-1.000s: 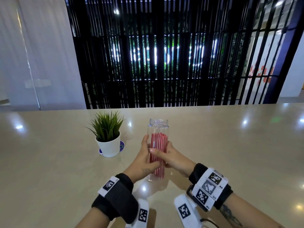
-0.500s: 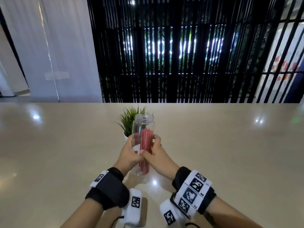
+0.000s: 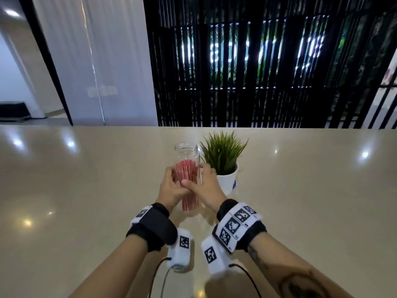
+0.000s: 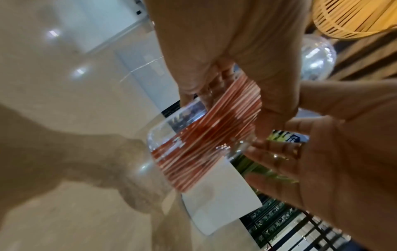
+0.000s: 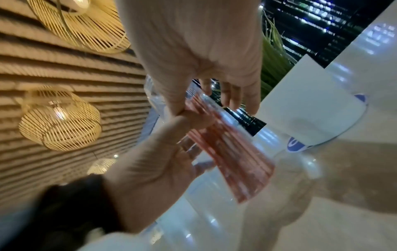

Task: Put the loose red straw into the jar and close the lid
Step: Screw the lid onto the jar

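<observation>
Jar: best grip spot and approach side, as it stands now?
Grip the jar mid-body from the sides, as the left hand and right hand do. It stands upright, tall and narrow, with a smooth clear wall; its mouth is open, so keep the top free. The potted plant crowds its far right.

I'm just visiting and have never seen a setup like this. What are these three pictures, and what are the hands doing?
No machine here: a person wears cameras on the head and on each wrist. The head view looks down at a beige table; the two blurry close-ups look along each hand. The left hand and right hand grip a clear jar from both sides. It has no lid on and holds a bundle of red straws. A potted plant stands just behind it, to the right.
</observation>
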Available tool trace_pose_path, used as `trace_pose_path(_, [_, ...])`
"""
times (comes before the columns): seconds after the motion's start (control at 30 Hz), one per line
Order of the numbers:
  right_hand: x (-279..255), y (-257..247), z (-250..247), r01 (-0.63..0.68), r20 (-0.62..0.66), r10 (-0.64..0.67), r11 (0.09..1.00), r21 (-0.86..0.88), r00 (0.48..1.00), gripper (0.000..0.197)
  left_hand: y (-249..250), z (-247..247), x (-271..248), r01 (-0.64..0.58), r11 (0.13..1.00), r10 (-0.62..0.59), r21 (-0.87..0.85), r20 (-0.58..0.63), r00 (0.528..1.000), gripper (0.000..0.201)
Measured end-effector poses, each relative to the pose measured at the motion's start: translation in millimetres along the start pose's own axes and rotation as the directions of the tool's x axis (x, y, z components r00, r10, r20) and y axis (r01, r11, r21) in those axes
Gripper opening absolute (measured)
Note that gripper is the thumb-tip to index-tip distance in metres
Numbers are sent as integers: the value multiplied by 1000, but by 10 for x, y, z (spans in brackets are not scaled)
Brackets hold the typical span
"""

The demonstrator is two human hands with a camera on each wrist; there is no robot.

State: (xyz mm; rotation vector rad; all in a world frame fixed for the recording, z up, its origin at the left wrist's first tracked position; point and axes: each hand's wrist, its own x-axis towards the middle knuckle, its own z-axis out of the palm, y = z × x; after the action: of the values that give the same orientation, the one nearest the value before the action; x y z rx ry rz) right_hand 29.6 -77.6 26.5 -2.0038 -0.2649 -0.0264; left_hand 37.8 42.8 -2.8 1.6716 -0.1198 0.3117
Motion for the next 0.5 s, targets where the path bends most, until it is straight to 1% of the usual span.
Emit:
trace_pose_path(0.07, [55,57,19,13,33,-7,986,-168,999,81,-62,-50,1,45,999,-44,-14,32,999,76])
trace_pose_path(0.1, [76,83,25,12,52,0,975,-224,999,86,-83,-68,8,59,998,-58,-19,49,997,77])
trace_pose_path(0.13, [87,96,24,11,56,2,971,-237,998,87,-97,-85,24,72,997,-71,-15,67,995,78])
trace_pose_path(0.17, [116,128,39,6,46,4,975,-223,999,84,-103,-95,44,78,997,-77,-11,92,993,78])
trace_pose_path(0.3, [205,149,98,22,-63,-32,988,-153,997,61,-123,-114,147,110,994,-109,3,158,981,80])
trace_pose_path(0.4, [292,119,135,9,-64,-18,991,-137,998,51,-138,-118,207,145,989,-147,28,176,973,90])
trace_pose_path(0.43, [324,128,151,9,-61,-18,989,-149,998,50,-156,-121,229,161,987,-164,30,182,970,87])
trace_pose_path(0.5, [376,153,193,0,-52,-10,983,-182,999,47,-180,-129,260,192,980,-197,46,174,965,72])
